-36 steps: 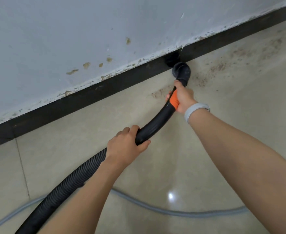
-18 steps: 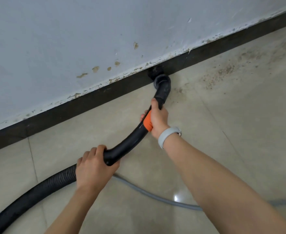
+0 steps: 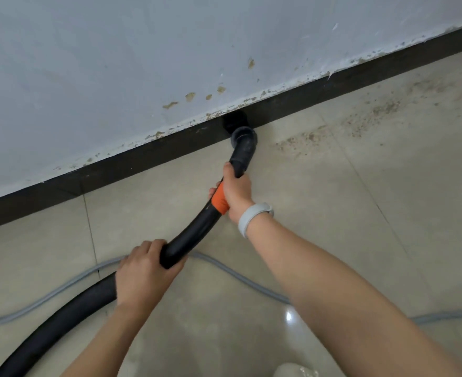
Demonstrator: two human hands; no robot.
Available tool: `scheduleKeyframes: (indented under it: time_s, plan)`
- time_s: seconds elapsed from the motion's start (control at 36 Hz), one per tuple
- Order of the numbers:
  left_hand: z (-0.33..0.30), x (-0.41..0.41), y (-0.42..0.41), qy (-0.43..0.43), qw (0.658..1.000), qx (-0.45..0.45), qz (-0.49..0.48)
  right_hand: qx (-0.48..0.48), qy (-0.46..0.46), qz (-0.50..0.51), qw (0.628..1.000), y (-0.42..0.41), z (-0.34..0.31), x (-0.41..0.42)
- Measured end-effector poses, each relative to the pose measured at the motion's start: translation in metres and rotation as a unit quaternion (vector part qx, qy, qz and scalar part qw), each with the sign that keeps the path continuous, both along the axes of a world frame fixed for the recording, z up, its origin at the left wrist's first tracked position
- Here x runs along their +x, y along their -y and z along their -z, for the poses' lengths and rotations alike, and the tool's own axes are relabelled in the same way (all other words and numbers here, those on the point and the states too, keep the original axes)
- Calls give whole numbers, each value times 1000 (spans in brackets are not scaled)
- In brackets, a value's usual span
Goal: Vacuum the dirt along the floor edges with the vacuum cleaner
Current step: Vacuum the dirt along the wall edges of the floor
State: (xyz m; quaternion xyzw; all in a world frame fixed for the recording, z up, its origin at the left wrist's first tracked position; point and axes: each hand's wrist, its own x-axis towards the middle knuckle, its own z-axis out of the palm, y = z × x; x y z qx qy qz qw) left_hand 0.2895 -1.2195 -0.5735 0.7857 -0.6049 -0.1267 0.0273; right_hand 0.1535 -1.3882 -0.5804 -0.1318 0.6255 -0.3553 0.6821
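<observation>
The nozzle (image 3: 242, 137) has slid left along the black skirting (image 3: 131, 164), away from the dirt patch (image 3: 300, 141); a stretch of floor (image 3: 278, 164) it covered now looks cleaner.

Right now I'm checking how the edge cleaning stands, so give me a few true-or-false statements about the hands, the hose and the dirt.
1. Both hands hold the vacuum hose. True: the left hand grips the lower black part, and the right hand grips by the orange band.
2. The nozzle is lifted high up the wall. False: it sits at the black baseboard, where wall meets floor.
3. Brown dirt lies on the floor tiles to the right of the nozzle. True.
4. The right wrist is bare. False: it wears a grey wristband.
5. A grey cord lies across the floor behind the arms. True.
</observation>
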Motion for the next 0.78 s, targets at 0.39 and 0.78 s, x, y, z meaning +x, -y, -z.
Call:
scheduleKeyframes:
  time_s: [0.39,0.78]
  plan:
    - [-36,-50,98,22,971,117,206,73,-43,107,991,28,-18,-108]
    - [-87,-14,113,115,917,312,219,148,137,80,976,0,-38,-68]
